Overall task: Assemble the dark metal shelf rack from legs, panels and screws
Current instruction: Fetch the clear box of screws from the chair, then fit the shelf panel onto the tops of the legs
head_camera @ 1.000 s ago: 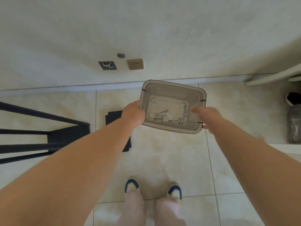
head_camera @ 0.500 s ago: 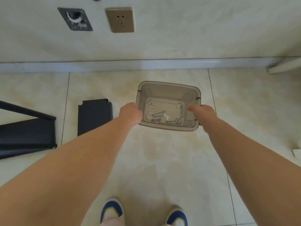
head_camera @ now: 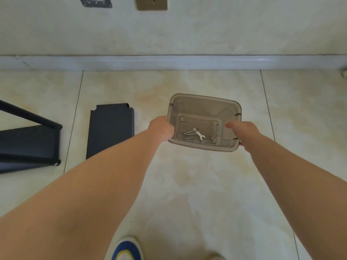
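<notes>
A translucent grey plastic bin (head_camera: 206, 102) is held low over the tiled floor. My left hand (head_camera: 161, 128) grips its left rim and my right hand (head_camera: 242, 132) grips its right rim, thumb inside. In the bin lie several screws (head_camera: 188, 135), nuts and a small silver wrench (head_camera: 199, 133). A dark metal shelf panel (head_camera: 110, 130) lies flat on the floor to the left of the bin. Further left, a partly built dark rack (head_camera: 28, 145) with legs and a panel lies on its side, cut off by the frame edge.
A wall with a white skirting board (head_camera: 169, 61) runs across the back. A brass socket plate (head_camera: 151, 3) and a grey wall fitting (head_camera: 95, 1) sit high on the wall. My blue and white shoe (head_camera: 126, 248) stands on the tiles at the bottom.
The bin has come down closer to the floor in both hands as my head bent lower. The wall plates slid up to the frame's top; the dark panel now shows in full.
</notes>
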